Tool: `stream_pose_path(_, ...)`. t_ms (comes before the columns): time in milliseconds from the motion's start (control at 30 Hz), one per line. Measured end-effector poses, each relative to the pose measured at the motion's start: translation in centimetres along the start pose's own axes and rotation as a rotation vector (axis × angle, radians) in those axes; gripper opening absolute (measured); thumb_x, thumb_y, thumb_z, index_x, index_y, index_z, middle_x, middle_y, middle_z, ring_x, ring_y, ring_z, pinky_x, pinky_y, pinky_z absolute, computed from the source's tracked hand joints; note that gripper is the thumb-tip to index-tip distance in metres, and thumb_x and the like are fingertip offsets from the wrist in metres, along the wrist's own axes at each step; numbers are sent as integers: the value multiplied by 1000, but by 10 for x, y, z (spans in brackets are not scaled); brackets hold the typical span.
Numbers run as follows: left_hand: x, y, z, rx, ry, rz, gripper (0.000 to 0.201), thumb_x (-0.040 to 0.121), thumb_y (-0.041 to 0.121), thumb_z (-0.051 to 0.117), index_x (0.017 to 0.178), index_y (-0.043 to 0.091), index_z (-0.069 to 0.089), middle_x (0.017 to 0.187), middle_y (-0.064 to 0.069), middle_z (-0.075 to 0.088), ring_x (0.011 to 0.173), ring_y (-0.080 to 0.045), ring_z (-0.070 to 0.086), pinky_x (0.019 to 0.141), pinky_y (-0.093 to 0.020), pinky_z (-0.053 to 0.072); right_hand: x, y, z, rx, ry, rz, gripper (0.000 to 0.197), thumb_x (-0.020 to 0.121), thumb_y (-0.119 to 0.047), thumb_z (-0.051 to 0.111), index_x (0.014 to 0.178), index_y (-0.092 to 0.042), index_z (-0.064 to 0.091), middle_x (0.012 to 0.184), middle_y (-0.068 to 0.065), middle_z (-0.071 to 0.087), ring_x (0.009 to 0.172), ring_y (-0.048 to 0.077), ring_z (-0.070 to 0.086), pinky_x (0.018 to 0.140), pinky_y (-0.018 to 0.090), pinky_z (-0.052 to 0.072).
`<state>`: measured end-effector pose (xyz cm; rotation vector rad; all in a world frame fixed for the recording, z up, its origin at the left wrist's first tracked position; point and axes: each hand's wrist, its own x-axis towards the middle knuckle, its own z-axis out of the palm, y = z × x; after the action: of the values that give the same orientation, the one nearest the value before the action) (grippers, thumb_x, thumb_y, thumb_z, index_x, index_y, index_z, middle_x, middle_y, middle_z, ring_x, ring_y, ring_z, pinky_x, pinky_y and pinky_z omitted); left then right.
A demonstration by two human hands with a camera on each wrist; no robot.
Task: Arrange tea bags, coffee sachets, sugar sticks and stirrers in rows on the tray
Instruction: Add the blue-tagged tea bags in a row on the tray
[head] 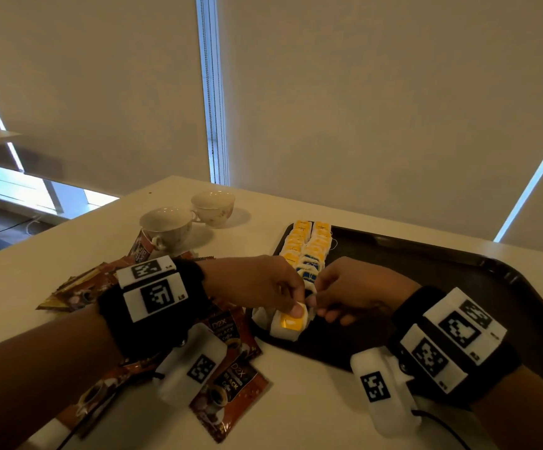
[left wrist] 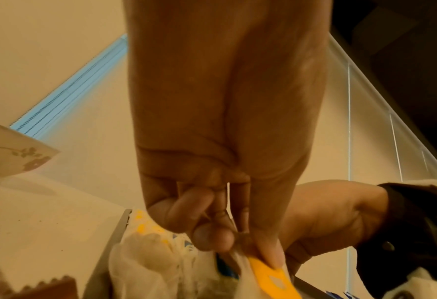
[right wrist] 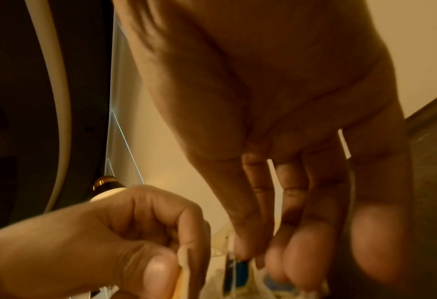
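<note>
At lower centre of the head view, the left hand (head: 263, 284) pinches a white tea bag with a yellow tag (head: 291, 321) between thumb and forefinger at the near left corner of the dark brown plastic tray (head: 458, 287). The right hand (head: 354, 292) has its fingers curled at the same bag; whether its grip holds anything cannot be told. Two rows of yellow- and blue-tagged tea bags (head: 309, 246) run toward the tray's far left corner. Brown foil coffee sachets (head: 231, 397) lie scattered on the cream surface (head: 69, 248) at lower left.
</note>
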<state>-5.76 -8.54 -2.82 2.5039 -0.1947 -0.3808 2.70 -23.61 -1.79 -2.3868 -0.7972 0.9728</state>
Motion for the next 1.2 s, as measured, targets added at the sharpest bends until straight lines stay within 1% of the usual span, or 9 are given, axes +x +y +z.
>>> stream_pose_path(100, -8, 2, -4, -44, -2, 25, 17, 92, 20, 60, 100, 7, 67, 97, -9, 66, 83, -12, 59, 81, -27, 50, -5, 0, -3, 7, -37, -36, 5, 91, -20, 58, 87, -18, 59, 78, -2, 64, 70, 7, 60, 67, 22, 50)
stream_pose_path(233, -6, 1, -1, -64, -1, 13, 13, 91, 21, 61, 98, 11, 68, 95, -4, 65, 86, -16, 61, 83, -33, 51, -3, -1, 0, -28, -75, 30, 8, 93, -16, 55, 87, -17, 60, 77, -2, 63, 68, 8, 58, 66, 22, 49)
stream_pose_path(400, 4, 0, 8, 48, 79, -16, 6, 89, 25, 64, 92, 20, 64, 84, 16, 57, 73, 5, 53, 67, -9, 39, 4, -2, 4, -97, -42, 102, 11, 92, -24, 57, 86, -16, 61, 73, -2, 61, 62, 7, 53, 58, 20, 44)
stream_pose_path(600, 6, -3, 10, 135, 187, -29, 22, 85, 24, 70, 105, 19, 61, 88, 16, 55, 72, 5, 52, 67, -9, 43, 0, -2, 3, -162, -9, 62, 9, 90, -25, 60, 85, -19, 57, 73, -3, 60, 61, 7, 54, 55, 19, 43)
stream_pose_path(767, -11, -2, 11, 190, 261, 16, 20, 81, 21, 74, 93, 22, 58, 94, 11, 54, 74, 9, 51, 68, -3, 40, -8, -2, -1, -171, -36, 29, 9, 90, -24, 60, 82, -23, 56, 76, -4, 62, 63, 6, 55, 56, 19, 44)
stream_pose_path(833, -15, -2, 14, 240, 235, -25, 18, 82, 24, 72, 90, 25, 56, 93, 14, 53, 75, 5, 49, 67, -2, 40, -10, -4, 2, -191, -70, 44, 5, 90, -24, 60, 88, -20, 59, 76, -4, 62, 65, 6, 55, 59, 19, 45)
stream_pose_path(900, -17, -2, 19, 252, 195, -52, 14, 84, 24, 70, 91, 24, 59, 88, 18, 50, 74, 5, 49, 64, 0, 39, -9, -5, 5, -232, -98, 48, 15, 90, -25, 61, 99, -13, 64, 76, -4, 64, 65, 6, 56, 60, 20, 45)
stream_pose_path(1100, -10, 2, 28, 327, 172, 5, 27, 85, 23, 69, 111, 16, 65, 106, 2, 60, 68, 9, 42, 63, -1, 32, -6, -8, 12, -206, -157, 43, 22, 91, -20, 59, 107, -8, 67, 82, -2, 66, 72, 7, 58, 64, 20, 46)
stream_pose_path(1200, -11, 4, 32, 352, 222, 38, 35, 87, 24, 66, 121, 17, 60, 116, 2, 52, 81, 5, 41, 76, -1, 31, -4, -5, 10, -219, -147, 58, 15, 93, -21, 55, 97, -12, 66, 77, -4, 64, 66, 6, 57, 60, 18, 45)
